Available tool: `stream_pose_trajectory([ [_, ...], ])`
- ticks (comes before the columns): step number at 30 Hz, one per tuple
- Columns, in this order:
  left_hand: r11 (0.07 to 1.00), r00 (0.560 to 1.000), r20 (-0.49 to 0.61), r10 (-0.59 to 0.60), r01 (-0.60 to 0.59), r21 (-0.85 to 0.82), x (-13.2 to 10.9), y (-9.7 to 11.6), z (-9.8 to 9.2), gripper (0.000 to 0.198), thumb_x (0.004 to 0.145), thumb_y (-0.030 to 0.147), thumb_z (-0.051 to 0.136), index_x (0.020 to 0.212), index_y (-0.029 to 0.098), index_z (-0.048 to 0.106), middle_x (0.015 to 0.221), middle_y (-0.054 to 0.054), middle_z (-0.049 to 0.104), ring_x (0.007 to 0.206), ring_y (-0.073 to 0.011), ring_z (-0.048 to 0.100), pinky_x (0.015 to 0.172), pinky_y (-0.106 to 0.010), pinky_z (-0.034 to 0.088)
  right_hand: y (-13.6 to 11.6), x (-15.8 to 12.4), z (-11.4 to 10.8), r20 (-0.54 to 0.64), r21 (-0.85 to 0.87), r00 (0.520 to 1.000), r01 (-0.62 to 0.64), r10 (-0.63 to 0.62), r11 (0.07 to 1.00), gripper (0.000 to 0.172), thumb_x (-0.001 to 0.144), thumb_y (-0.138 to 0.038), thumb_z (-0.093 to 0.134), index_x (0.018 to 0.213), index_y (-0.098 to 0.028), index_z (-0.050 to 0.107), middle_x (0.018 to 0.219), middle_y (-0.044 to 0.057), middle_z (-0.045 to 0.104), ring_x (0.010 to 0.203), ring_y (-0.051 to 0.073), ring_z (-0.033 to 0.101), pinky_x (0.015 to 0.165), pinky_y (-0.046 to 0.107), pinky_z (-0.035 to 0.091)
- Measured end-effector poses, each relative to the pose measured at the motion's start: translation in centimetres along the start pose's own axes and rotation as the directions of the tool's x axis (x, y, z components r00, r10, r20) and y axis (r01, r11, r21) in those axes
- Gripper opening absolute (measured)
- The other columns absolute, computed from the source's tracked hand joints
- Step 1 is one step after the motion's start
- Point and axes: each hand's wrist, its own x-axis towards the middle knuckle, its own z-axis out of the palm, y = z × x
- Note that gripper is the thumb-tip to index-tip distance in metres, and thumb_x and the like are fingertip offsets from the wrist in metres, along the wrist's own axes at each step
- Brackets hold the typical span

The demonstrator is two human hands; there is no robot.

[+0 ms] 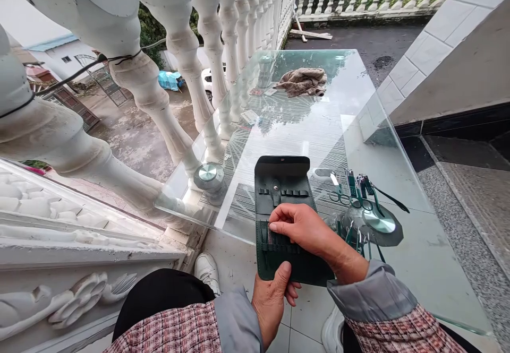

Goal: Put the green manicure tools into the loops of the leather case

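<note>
An unfolded dark green manicure case with elastic loops stands over the near edge of the glass table. My left hand grips its lower edge, thumb in front. My right hand is closed in a pinch at the lower row of loops, on a slim manicure tool mostly hidden by the fingers. Just right of the case, small scissors and several nail clippers lie on the glass. Closer to my right wrist are several tweezer-like tools, partly covered by the forearm.
On the glass table, a crumpled brown cloth lies toward the far end, with a small white card-like item to its left. White balusters run along the left side. A tiled slanted wall rises at the right.
</note>
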Motion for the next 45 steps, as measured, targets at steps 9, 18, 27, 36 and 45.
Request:
stream_pose_trajectory([
  [9, 1.000, 1.000, 0.007, -0.002, 0.002, 0.024, -0.3, 0.5, 0.2, 0.056, 0.061, 0.073, 0.060, 0.066, 0.017, 0.055, 0.058, -0.002, 0.058, 0.049, -0.0133, 0.047, 0.047, -0.027, 0.038, -0.4, 0.3, -0.2, -0.085, -0.023, 0.996, -0.031, 0.029, 0.999, 0.005, 0.064, -0.024, 0.057, 0.061, -0.019, 0.057, 0.059, -0.003, 0.056, 0.051, 0.010, 0.046, 0.050, 0.023, 0.037],
  [18, 1.000, 1.000, 0.011, 0.011, -0.011, -0.009, -0.4, 0.3, 0.0, 0.056, 0.063, 0.072, 0.060, 0.066, 0.016, 0.056, 0.058, -0.003, 0.059, 0.050, -0.0132, 0.048, 0.048, -0.027, 0.038, -1.0, 0.3, -0.5, -0.010, -0.010, 1.000, -0.018, 0.018, 1.000, 0.005, 0.065, -0.023, 0.057, 0.062, -0.019, 0.058, 0.058, -0.003, 0.055, 0.050, 0.008, 0.043, 0.048, 0.022, 0.035],
  [27, 1.000, 1.000, 0.016, 0.016, -0.016, -0.026, -0.1, 0.4, 0.0, 0.055, 0.063, 0.071, 0.061, 0.064, 0.016, 0.056, 0.056, -0.003, 0.059, 0.048, -0.0121, 0.046, 0.047, -0.026, 0.038, -0.7, 0.4, -0.9, -0.163, 0.109, 0.987, 0.001, 0.017, 0.994, 0.011, 0.065, -0.028, 0.059, 0.063, -0.019, 0.054, 0.057, -0.005, 0.050, 0.044, 0.007, 0.041, 0.046, 0.023, 0.034],
  [36, 1.000, 0.999, 0.045, -0.016, 0.015, 0.020, -0.3, 0.7, -0.3, 0.049, 0.068, 0.065, 0.062, 0.061, 0.017, 0.057, 0.057, -0.002, 0.058, 0.052, -0.0140, 0.049, 0.051, -0.028, 0.040, 0.6, -3.3, -8.3, -0.455, 0.333, 0.889, 0.115, 0.053, 0.936, 0.028, 0.061, -0.039, 0.073, 0.071, -0.017, 0.059, 0.063, -0.004, 0.053, 0.045, 0.006, 0.045, 0.046, 0.022, 0.036],
  [45, 0.999, 0.998, 0.057, -0.038, 0.039, -0.013, -0.1, 0.7, 0.3, 0.042, 0.069, 0.059, 0.066, 0.063, 0.018, 0.059, 0.059, -0.003, 0.060, 0.052, -0.0145, 0.049, 0.050, -0.027, 0.039, 3.6, -7.0, -10.2, -0.347, 0.174, 0.909, -0.177, 0.229, 0.969, 0.025, 0.055, -0.038, 0.071, 0.059, -0.016, 0.059, 0.053, -0.004, 0.050, 0.041, 0.006, 0.041, 0.041, 0.023, 0.035],
])
